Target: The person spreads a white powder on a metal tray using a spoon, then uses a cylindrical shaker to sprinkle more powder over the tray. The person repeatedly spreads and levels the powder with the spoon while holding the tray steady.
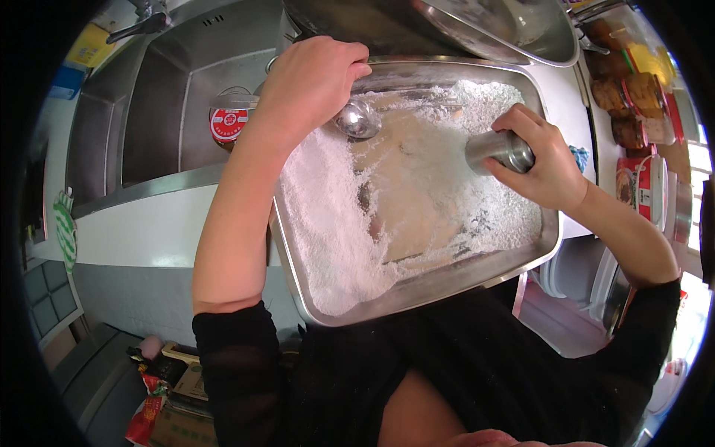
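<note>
A rectangular metal tray [480, 274] lies before me, with a flat, pale, flour-dusted sheet [416, 195] in it. White powder [329, 223] is heaped on its left side, and coarser white powder [514, 218] lies along the right. My right hand [536, 156] grips a metal cylindrical shaker [500, 152], tilted low over the right part of the sheet. At the tray's far left edge is my left hand [318, 78], fingers curled; what they close on is hidden. Just below it, a shiny metal spoon bowl [357, 119] rests by the powder; its handle is hidden.
A steel sink [159, 112] is at the left, with a jar with a red label [228, 124] beside my left forearm. A metal bowl [514, 28] stands beyond the tray. Food jars [620, 100] and a red and white tub [642, 187] line the right side.
</note>
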The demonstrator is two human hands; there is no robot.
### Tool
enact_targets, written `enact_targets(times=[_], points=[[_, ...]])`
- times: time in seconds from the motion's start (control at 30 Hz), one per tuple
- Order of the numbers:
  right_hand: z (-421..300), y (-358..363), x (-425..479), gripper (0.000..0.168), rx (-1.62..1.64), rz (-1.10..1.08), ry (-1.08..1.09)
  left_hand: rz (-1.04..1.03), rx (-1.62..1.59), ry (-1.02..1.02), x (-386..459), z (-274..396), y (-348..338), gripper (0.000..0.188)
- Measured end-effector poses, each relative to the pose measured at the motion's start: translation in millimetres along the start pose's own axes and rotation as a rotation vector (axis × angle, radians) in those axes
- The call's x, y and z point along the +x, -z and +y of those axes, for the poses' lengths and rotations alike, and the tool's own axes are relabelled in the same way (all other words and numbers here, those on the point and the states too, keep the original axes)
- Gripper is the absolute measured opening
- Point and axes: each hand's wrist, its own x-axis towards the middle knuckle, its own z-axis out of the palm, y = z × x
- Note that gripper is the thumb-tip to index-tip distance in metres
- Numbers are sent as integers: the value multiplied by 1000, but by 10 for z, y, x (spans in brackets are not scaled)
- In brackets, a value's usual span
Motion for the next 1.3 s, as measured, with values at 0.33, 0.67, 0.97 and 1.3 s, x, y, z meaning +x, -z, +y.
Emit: enact_targets(times=[0.33, 0.67, 0.97, 1.3], points=[[70, 87, 80, 37, 48, 23, -58, -107, -30, 27, 45, -31, 40, 24], [-81, 15, 223, 36, -26, -85, -37, -108, 29, 36, 9, -5, -4, 23], [-23, 66, 141, 38, 199, 99, -331, 0, -24, -34, 46, -61, -35, 21], [-120, 15, 414, 36, -68, -137, 13, -66, 47, -17, 31, -38, -43, 22]])
